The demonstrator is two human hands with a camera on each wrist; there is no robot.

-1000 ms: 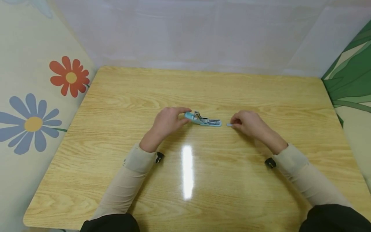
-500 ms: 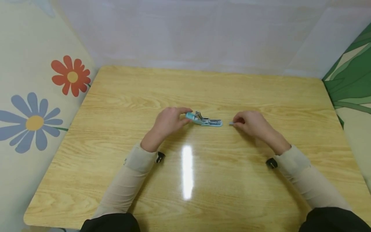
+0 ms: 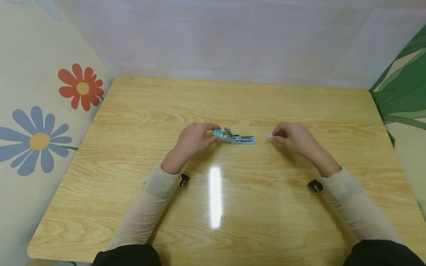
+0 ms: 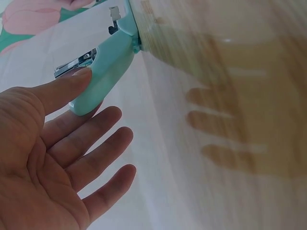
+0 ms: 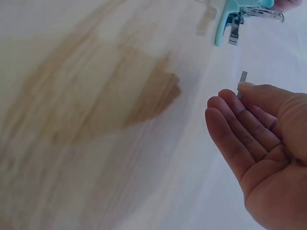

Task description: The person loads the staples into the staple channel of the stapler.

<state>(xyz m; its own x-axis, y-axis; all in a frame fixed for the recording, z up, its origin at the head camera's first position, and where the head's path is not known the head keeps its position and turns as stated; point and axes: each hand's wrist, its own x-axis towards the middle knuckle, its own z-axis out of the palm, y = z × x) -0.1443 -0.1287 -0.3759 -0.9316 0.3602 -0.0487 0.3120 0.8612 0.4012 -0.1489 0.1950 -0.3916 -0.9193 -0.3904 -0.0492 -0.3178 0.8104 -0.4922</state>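
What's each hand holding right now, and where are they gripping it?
The left hand holds the blue stapler by its rear end. The right hand pinches a staple strip at one end.

Both arms wear snug beige sleeves (image 3: 149,207); a small black wrist camera (image 3: 183,180) sits at each cuff; dark clothing below.
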